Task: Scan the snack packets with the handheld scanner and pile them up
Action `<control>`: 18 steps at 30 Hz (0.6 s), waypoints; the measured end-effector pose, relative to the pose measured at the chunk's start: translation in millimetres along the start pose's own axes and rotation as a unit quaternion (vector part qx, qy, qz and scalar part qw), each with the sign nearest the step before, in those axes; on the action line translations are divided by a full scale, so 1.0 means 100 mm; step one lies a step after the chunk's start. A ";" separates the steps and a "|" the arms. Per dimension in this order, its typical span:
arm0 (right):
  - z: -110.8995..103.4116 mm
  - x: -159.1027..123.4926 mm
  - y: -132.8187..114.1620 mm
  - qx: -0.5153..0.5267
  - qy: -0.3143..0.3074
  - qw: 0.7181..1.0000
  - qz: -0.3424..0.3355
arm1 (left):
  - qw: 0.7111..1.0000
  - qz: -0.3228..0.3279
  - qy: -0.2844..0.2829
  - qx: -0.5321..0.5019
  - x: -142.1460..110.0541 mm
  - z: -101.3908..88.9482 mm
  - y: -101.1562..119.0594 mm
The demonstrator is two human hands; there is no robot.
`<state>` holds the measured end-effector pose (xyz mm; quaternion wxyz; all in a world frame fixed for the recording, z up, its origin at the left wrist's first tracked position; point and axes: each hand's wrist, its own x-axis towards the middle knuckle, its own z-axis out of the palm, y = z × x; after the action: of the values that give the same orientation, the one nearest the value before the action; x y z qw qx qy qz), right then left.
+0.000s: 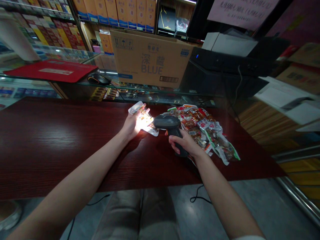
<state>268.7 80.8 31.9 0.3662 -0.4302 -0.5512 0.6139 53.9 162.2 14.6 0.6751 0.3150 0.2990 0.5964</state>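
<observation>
My right hand [183, 142] is wrapped round the grip of a black barcode scanner [168, 122], whose head points left. Bright light from it falls on a snack packet [151, 129] that my left hand [132, 124] grips just above the table. The glare washes out the packet's middle and part of my fingers, so its print cannot be read. Beside and behind my right hand lies a pile of sealed snack packets [192, 118], clear plastic with red, orange and green edges. One green-edged packet [226, 148] lies at the pile's right front.
A dark red wooden table [62, 143] spans the front. Behind it, a glass counter carries a cardboard box [152, 60], a computer mouse [98, 78] and a red mat [52, 70]. A black machine [232, 61] stands at back right. A black cable [200, 196] hangs below the table edge.
</observation>
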 end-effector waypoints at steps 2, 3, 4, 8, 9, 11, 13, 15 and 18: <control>0.01 0.00 -0.01 0.002 0.007 1.000 -0.003 | 1.000 0.019 -0.013 0.000 -0.01 0.00 -0.02; 0.01 -0.01 -0.01 0.005 0.009 1.000 -0.004 | 0.999 0.032 -0.026 0.001 -0.01 -0.01 -0.03; 0.00 -0.01 -0.01 0.010 0.010 1.000 -0.005 | 0.998 0.043 -0.039 0.004 -0.01 -0.01 -0.05; -0.05 -0.01 -0.01 0.039 0.016 0.999 -0.016 | 0.992 0.081 -0.055 0.078 0.03 -0.10 -0.07; -0.07 -0.01 -0.01 0.046 0.021 0.998 -0.021 | 0.986 0.101 -0.039 0.130 0.06 -0.14 -0.04; -0.11 -0.01 -0.01 0.067 0.035 0.997 -0.031 | 0.947 0.145 0.016 0.288 0.13 -0.24 0.07; -0.15 0.00 -0.02 0.093 0.043 0.994 -0.039 | 0.856 0.154 0.085 0.487 0.19 -0.38 0.25; -0.18 0.00 -0.03 0.116 0.041 0.991 -0.042 | 0.768 0.121 0.166 0.607 0.21 -0.52 0.45; -0.20 -0.01 -0.04 0.138 0.033 0.989 -0.040 | 0.654 0.110 0.271 0.698 0.15 -0.69 0.66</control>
<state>287.2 88.0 35.7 0.4647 -0.3732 -0.4653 0.6544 -39.0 187.8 22.9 0.0743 0.5481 0.7601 0.3411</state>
